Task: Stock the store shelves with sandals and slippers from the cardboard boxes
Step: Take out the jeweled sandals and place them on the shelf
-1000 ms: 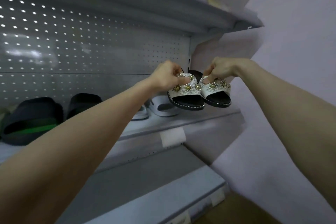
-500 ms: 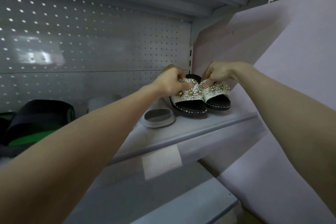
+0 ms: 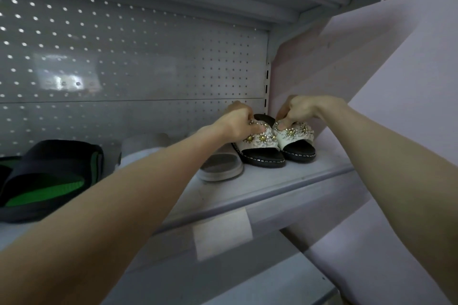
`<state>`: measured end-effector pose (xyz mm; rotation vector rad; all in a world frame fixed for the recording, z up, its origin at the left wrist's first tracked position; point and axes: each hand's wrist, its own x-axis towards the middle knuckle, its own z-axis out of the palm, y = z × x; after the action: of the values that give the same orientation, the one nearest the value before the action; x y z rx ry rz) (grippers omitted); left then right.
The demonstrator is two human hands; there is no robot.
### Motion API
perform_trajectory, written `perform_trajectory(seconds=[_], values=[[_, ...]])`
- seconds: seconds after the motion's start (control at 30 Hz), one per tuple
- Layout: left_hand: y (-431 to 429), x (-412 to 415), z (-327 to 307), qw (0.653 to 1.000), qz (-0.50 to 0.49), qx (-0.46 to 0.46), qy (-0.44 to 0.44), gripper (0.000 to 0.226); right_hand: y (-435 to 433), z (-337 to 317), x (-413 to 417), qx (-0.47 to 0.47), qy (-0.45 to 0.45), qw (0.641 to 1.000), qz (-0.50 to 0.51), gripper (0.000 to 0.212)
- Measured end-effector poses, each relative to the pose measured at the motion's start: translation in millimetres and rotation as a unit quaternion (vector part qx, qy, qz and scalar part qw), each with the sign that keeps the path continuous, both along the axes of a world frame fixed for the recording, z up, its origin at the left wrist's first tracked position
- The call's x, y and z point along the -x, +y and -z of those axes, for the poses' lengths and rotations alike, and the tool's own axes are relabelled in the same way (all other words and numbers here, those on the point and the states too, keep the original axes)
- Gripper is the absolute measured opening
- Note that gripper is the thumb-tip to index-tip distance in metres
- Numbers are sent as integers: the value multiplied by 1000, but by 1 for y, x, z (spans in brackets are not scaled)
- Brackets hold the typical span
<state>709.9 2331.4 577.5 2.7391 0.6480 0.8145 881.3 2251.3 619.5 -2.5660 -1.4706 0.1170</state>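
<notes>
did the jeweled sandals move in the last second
Yes. The sandals went down onto the shelf: held above its edge before, their soles now sit on it beside the grey slipper.

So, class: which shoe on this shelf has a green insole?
The large dark rubber slide at the left; the plain white slipper and the jewelled white-strapped sandals show no green.

**Jewelled pair at the shelf's right end**

You have the left sandal (image 3: 260, 150) and the right sandal (image 3: 298, 142) side by side and touching, black soles down on the grey shelf (image 3: 285, 182), toes towards you (white straps studded with gold-and-crystal flowers). Your left grip (image 3: 238, 122) and right grip (image 3: 300, 111) each pinch one strap. Just left lies a pale grey slipper (image 3: 220, 167), and farther left a black slipper with a green footbed (image 3: 44, 181).
</notes>
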Motion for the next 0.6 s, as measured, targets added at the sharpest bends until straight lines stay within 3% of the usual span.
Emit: perform_trajectory(seconds=[0.2,0.6], values=[[-3,-3,3,1000,3,14,2,36,2,6,-14,8,10,1000,17,64],[-2,14,-6,998,-13,17,66,42,-5,5,10,-48,14,999,-12,28]])
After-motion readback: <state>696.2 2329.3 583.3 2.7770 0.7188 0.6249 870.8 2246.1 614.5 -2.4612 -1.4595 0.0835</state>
